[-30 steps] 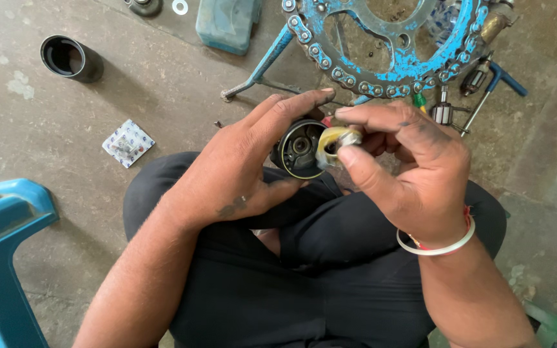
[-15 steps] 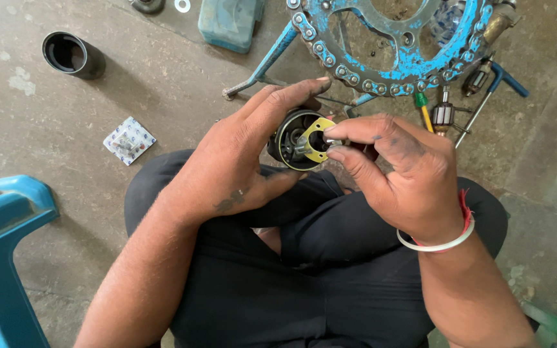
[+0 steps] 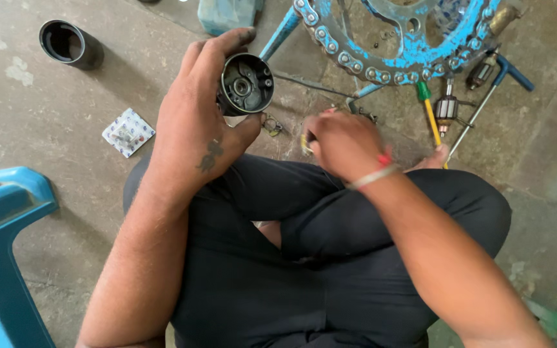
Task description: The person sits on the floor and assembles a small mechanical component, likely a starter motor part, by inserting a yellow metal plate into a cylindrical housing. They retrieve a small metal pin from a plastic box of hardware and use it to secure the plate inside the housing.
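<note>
Motor housing (image 3: 246, 84) now sits clamped in our left hand (image 3: 195, 122) alone; our right hand (image 3: 340, 145), fist blurred, has dropped away, grip unclear. Black cylinder (image 3: 69, 44), blue chain sprocket (image 3: 388, 45) and yellow screwdriver (image 3: 430, 113) lie around on the floor.

I'm sitting on a stained concrete floor (image 3: 46, 109) in a repair workshop. A blue chain sprocket (image 3: 394, 45), a screwdriver (image 3: 430, 116) and motor parts (image 3: 447, 108) lie around me.

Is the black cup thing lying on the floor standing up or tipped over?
Tipped over. The black cup lies on its side on the concrete floor, its round open mouth facing sideways, dark inside.
</note>
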